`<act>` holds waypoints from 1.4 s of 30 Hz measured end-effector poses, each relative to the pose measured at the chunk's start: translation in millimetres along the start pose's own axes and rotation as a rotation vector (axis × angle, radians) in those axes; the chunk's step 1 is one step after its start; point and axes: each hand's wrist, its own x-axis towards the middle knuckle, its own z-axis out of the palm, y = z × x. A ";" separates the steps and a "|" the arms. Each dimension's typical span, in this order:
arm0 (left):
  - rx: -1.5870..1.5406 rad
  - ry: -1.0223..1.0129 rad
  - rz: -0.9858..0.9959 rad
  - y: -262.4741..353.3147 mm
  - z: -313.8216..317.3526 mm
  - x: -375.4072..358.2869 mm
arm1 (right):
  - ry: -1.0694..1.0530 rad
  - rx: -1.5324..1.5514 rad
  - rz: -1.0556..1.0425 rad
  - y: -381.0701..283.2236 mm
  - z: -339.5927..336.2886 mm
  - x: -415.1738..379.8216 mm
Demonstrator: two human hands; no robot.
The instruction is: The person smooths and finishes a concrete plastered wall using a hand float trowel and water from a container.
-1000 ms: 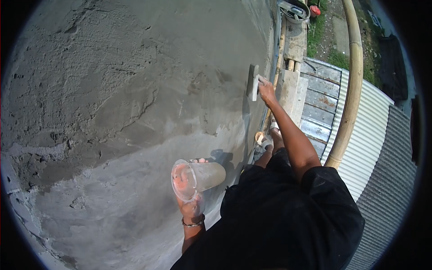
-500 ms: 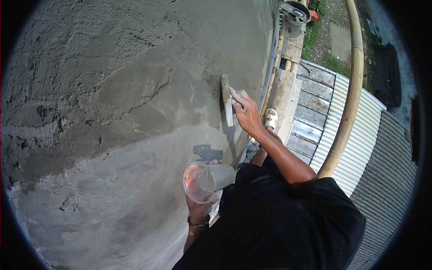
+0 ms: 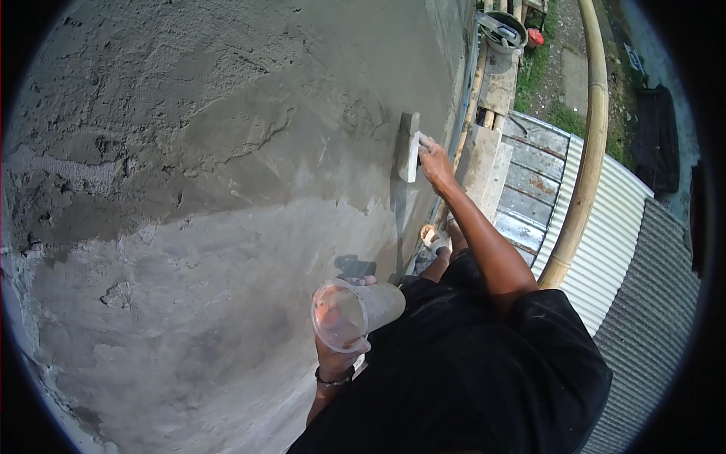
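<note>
My right hand (image 3: 436, 163) is closed round the handle of a flat trowel or float (image 3: 409, 147), whose long blade lies on or close to the grey plastered wall (image 3: 302, 166). Lower down, my left hand (image 3: 338, 359) grips a clear plastic container (image 3: 340, 314), tilted with its wide mouth toward the left. Fingers show beneath and above the container; part of the hand is seen through it. The wall is dark and rough at the upper left, paler and smoother below.
Wooden planks (image 3: 480, 166) run beside the wall, with a bucket of tools (image 3: 502, 32) at their far end. A thick bamboo pole (image 3: 586, 174) crosses on the right, over corrugated roofing (image 3: 605, 242). My sandalled foot (image 3: 433, 239) is near the wall's base.
My right hand and the trowel have moved right and slightly up along the wall. The left hand and container have shifted slightly right. One foot now shows nearer the wall.
</note>
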 end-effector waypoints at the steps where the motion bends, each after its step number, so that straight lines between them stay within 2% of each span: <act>1: 0.009 0.013 -0.002 -1.7 -1.4 -2.3 | 0.015 -0.119 -0.040 -1.6 8.1 -2.0; 2: 0.016 0.026 -0.002 -2.7 -2.6 -3.2 | 0.030 -0.241 -0.082 -3.7 22.0 -2.7; 4: 0.001 0.039 0.003 -2.9 -3.2 -6.8 | 0.068 -0.201 -0.123 -59.9 40.8 -41.1; 5: -0.007 0.041 0.010 -2.2 -3.1 -5.8 | 0.019 -0.205 -0.191 -81.3 48.6 -66.4; 8: 0.007 -0.001 -0.003 2.9 0.6 -3.6 | -0.092 -0.203 -0.398 -101.0 66.1 -140.6; 9: 0.011 -0.004 -0.001 4.7 -1.0 -3.0 | -0.088 -0.200 -0.400 -101.4 61.8 -146.5; 11: 0.147 -0.168 -0.020 10.8 -8.6 1.7 | -0.344 -0.150 -0.593 -99.6 51.2 -149.3; 13: 0.133 -0.203 0.043 8.8 -9.9 9.0 | -0.158 -0.154 -0.533 -83.1 43.1 -117.3; 15: 0.106 -0.227 0.092 6.3 -9.4 6.8 | 0.083 -0.139 -0.294 -69.2 25.3 -61.9; 17: 0.055 -0.141 0.062 2.7 -9.4 5.8 | 0.238 -0.266 -0.403 -46.7 19.6 -18.4; 20: 0.007 -0.093 -0.002 0.4 -12.0 3.2 | 0.180 -0.446 -0.364 -35.2 52.1 -38.6; 21: 0.005 -0.087 -0.003 0.5 -11.8 4.5 | 0.198 -0.493 -0.456 -14.3 65.2 -62.2; 23: 0.027 -0.105 -0.034 0.7 -8.9 13.2 | -0.045 -0.415 -0.416 -5.5 68.0 -120.1; 25: 0.057 -0.113 -0.074 2.3 -4.5 14.3 | -0.284 -0.317 -0.478 21.4 59.6 -154.2; 28: 0.098 -0.082 -0.130 20.3 9.3 17.4 | -0.312 -0.331 -0.549 25.2 39.4 -147.3; 29: 0.109 -0.029 -0.187 25.6 13.4 16.2 | -0.152 -0.310 -0.535 -3.7 30.2 -130.6; 31: 0.078 -0.040 -0.161 17.7 9.3 17.0 | 0.126 -0.362 -0.459 -9.3 30.0 -75.1; 33: 0.042 -0.047 -0.132 10.6 5.3 20.1 | 0.280 -0.371 -0.459 -23.9 27.9 -24.0; 34: 0.095 -0.138 -0.054 9.0 4.2 25.3 | 0.278 -0.368 -0.458 -29.1 28.9 -16.1; 35: 0.148 -0.230 0.024 8.6 3.2 29.0 | 0.188 -0.397 -0.480 -33.3 30.5 -10.4; 36: 0.149 -0.229 0.020 8.5 2.5 29.3 | 0.096 -0.429 -0.499 -34.8 33.3 -8.3; 37: 0.127 -0.176 -0.025 7.9 2.2 25.8 | 0.074 -0.384 -0.444 -34.6 39.1 -17.4; 39: 0.085 -0.074 -0.114 7.3 3.1 19.4 | 0.046 -0.366 -0.534 -12.6 53.4 -53.1; 42: 0.045 0.007 -0.202 0.1 7.7 22.5 | -0.264 -0.335 -0.485 32.9 58.5 -140.3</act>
